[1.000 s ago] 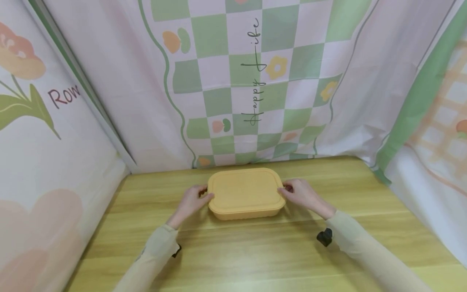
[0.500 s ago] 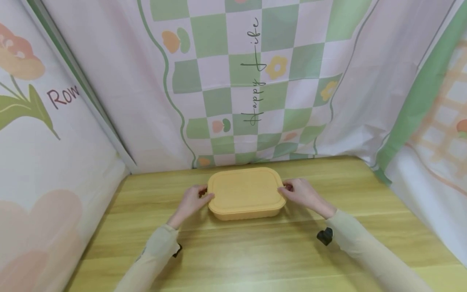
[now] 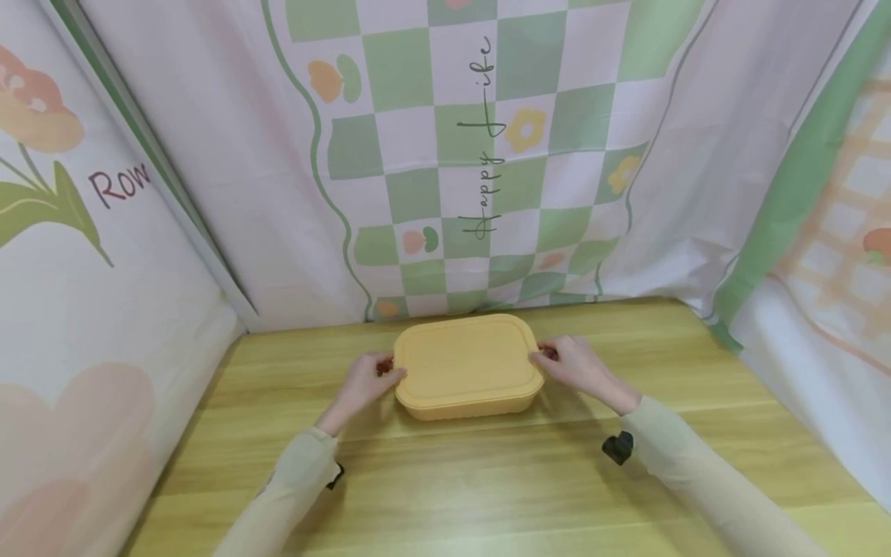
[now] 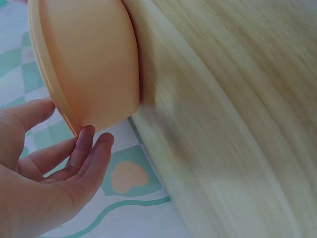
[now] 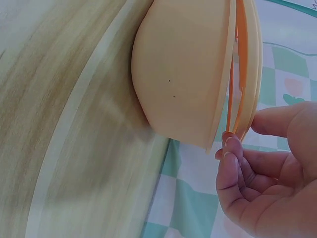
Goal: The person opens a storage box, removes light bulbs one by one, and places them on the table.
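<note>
A yellow rectangular box (image 3: 473,408) with rounded corners stands on the table, its lid (image 3: 468,360) on top. My left hand (image 3: 358,389) pinches the lid's left edge, thumb on top and fingertips below the rim. There, in the left wrist view, the lid sits close against the box wall (image 4: 94,59). At the opposite end my right hand (image 3: 579,373) pinches the lid's edge between thumb and fingers. The right wrist view shows the lid (image 5: 253,64) raised off the box rim on that side, with a narrow gap between them.
The wooden table (image 3: 445,487) runs back to a hanging cloth (image 3: 411,139) with green checks, close behind the box. Printed cloths also hang at the left and right sides. A black wrist device (image 3: 618,448) shows under the right sleeve.
The right end of the lid has come up slightly with my right hand, so the lid now tilts. My left hand has stayed nearly in place. The head view has shifted a little.
</note>
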Tool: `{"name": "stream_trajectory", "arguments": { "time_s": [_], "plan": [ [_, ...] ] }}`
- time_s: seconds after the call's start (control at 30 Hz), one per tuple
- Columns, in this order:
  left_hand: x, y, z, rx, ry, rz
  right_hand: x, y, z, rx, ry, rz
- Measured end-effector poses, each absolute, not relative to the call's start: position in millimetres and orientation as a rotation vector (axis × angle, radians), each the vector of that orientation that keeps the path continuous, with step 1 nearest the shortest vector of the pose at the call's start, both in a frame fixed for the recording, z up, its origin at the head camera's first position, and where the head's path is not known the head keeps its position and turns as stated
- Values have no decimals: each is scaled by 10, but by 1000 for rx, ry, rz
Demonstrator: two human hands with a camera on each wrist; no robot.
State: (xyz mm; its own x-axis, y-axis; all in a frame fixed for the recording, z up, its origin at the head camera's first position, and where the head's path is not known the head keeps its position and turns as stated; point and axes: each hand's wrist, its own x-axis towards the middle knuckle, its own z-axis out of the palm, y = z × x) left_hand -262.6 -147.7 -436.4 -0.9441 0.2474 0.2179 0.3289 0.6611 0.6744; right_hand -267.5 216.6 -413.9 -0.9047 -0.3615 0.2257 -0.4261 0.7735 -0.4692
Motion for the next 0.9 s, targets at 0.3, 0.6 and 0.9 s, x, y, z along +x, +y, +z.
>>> {"name": "stream_trajectory", "arguments": {
  "time_s": [0.3,0.6,0.9],
  "plan": [
    [-2615,-1480,-4335,-418,-2770,-1161,-2663,2140,-4096,630,-2822,777],
    [-2625,-1545,-4255,-424,-2736,-1177,-2635,2084,-4039,640,-2806,768],
    [-2616,-1682,-4195,-394,-2735,-1168,-2628,1924,-3976,656,-2794,732]
  ]
}}
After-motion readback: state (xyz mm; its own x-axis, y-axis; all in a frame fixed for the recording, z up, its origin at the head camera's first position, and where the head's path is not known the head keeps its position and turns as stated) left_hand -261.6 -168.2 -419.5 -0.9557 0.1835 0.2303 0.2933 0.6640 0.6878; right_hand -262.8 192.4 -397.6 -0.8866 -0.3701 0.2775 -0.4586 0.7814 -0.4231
